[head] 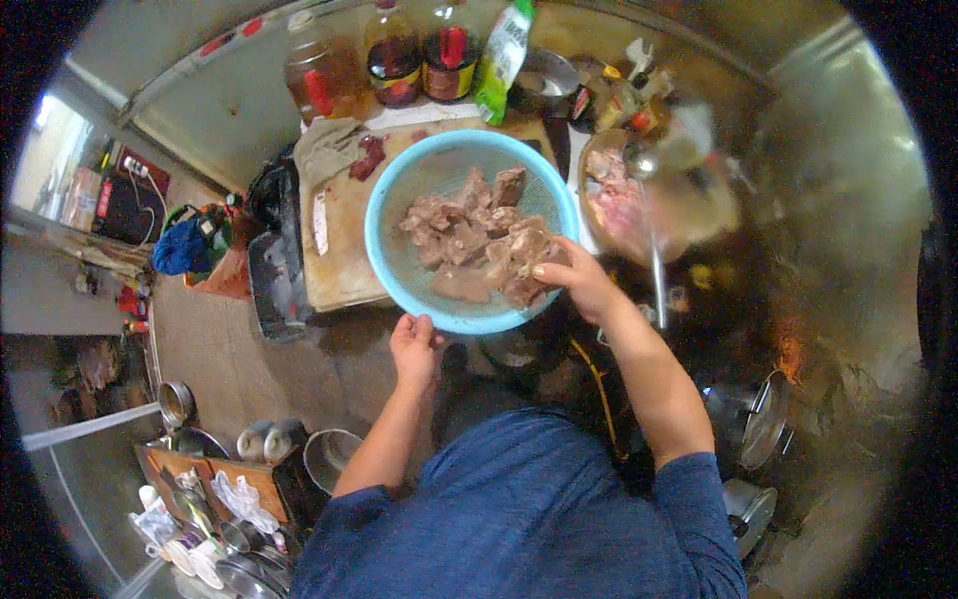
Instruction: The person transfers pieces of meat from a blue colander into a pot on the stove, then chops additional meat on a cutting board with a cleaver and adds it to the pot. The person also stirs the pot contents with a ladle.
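Observation:
A light-blue plastic mesh colander [380, 258] is in front of me, over the near part of a cutting board [340, 262]. In it lies a heap of greyish-brown, cooked-looking meat chunks [464, 247]. My left hand [416, 346] grips the colander's near rim, with the fingers curled at its edge. Across the right side of the rim reaches my right hand [587, 283]; its thumb and fingers close around a piece of meat [550, 262] inside. Some of those fingers are hidden by the meat.
A grey cloth [325, 150] and dark red meat scraps [368, 157] rest on the board. Large bottles [393, 67] and a green-white pouch [505, 64] stand behind. To the right, a ladle [651, 224] crosses a steaming pot of pinkish meat [610, 198]. Flame [789, 348] glows farther right.

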`<act>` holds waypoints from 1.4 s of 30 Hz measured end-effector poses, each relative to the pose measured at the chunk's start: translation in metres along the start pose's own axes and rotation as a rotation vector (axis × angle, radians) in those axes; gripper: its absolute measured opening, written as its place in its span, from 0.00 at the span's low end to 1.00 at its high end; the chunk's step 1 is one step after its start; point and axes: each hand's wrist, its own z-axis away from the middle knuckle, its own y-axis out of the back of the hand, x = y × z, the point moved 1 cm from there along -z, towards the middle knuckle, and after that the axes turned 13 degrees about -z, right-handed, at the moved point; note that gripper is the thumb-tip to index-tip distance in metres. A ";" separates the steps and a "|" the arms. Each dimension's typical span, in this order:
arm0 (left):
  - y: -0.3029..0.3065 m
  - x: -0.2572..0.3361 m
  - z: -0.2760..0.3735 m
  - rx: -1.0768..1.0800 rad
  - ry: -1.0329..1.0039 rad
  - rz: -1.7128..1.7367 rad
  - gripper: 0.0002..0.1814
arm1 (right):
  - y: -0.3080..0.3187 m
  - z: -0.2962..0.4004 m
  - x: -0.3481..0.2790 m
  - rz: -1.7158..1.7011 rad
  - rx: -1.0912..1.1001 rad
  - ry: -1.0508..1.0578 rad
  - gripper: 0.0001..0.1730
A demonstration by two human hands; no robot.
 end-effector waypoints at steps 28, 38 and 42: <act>-0.017 -0.022 -0.024 0.209 -0.167 -0.092 0.16 | 0.421 0.509 0.006 0.033 0.912 0.677 0.45; -0.029 -0.021 -0.032 0.292 -0.108 -0.070 0.15 | 0.576 0.562 0.067 0.718 1.512 -0.369 0.43; -0.045 -0.005 0.000 0.354 -0.154 -0.102 0.13 | 0.568 0.537 0.077 0.789 1.468 -0.523 0.42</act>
